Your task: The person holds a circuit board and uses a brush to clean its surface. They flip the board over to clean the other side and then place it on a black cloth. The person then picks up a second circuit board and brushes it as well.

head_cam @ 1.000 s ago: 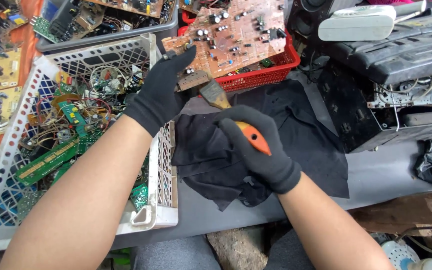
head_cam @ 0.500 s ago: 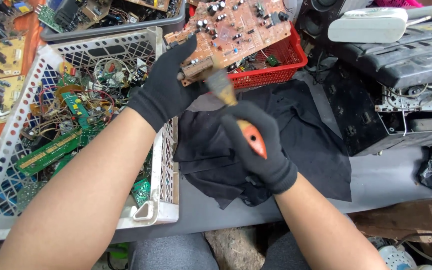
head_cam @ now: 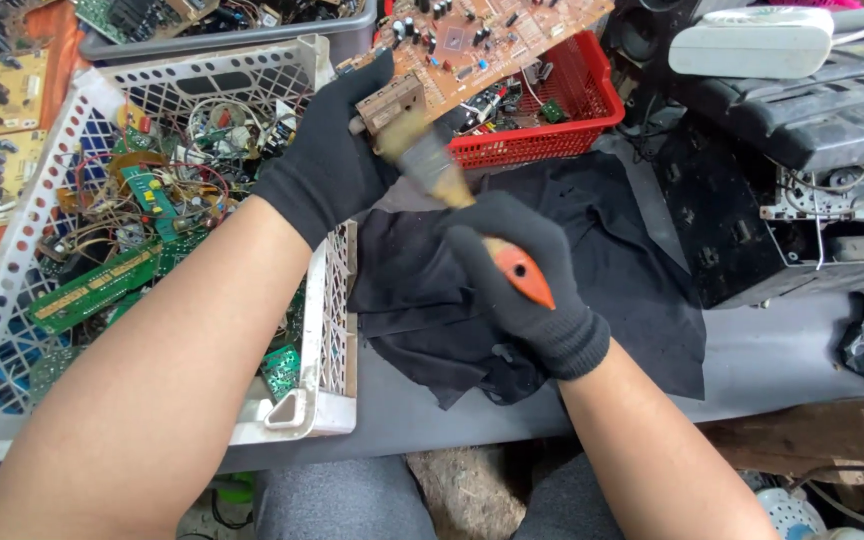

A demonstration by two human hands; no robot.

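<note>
While the board climbed toward the top of view over the last second, the brush followed it — the brown circuit board (head_cam: 497,40) now sits higher and closer to the red basket (head_cam: 572,125) than it did, tilted with its component side toward me, and the paintbrush (head_cam: 452,195) has swung from a low slant to bristles pressed right at the board's near corner, by the tan block part mounted there. I read that as dust-brushing under way on that corner, with most of the board face yet to be swept. Left hand (head_cam: 327,170): gloved black, clamped on the board's lower left edge. Right hand (head_cam: 522,285): gloved black, closed round the brush's orange handle, held over the black cloth (head_cam: 612,270) spread on the grey tabletop (head_cam: 772,350). Hands are apart, joined only through brush and board. Counts — one board in hand, one brush, two gloves, one cloth, one red basket with loose parts inside, one white lattice crate (head_cam: 327,300) at left holding a tangle of green boards and wires, too many to count. One grey tray (head_cam: 222,40) behind it, also with scrap. Dark gutted equipment casings (head_cam: 802,120) stack at right; their number I cannot tell.
</note>
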